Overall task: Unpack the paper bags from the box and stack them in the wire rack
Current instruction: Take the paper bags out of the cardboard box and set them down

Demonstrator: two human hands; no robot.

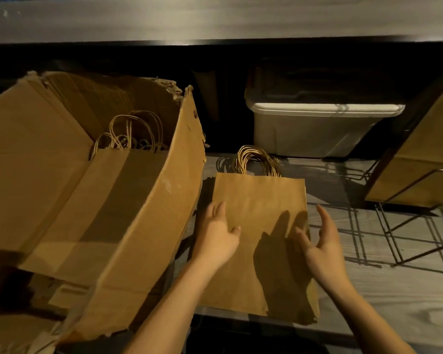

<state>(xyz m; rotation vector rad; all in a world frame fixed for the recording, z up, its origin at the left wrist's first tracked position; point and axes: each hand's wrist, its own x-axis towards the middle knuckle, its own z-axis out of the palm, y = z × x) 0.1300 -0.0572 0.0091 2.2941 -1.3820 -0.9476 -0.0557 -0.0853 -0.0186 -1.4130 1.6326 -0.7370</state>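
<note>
A stack of flat brown paper bags (pixel 258 200) with twisted handles lies on the grey shelf in the middle. My left hand (pixel 216 233) is at the stack's left edge with straight fingers. My right hand (pixel 320 241) hovers at the stack's right edge, fingers spread, holding nothing. A torn cardboard box (pixel 138 226) stands tilted at the left, with more paper bags (pixel 128 159) inside, their handles pointing up. The wire rack (pixel 404 226) stands at the right and holds upright brown bags (pixel 425 159).
A grey plastic tub (pixel 317 129) sits behind the stack under a dark overhanging counter (pixel 215 21). The grey shelf surface (pixel 394 297) runs to the right in front of the rack.
</note>
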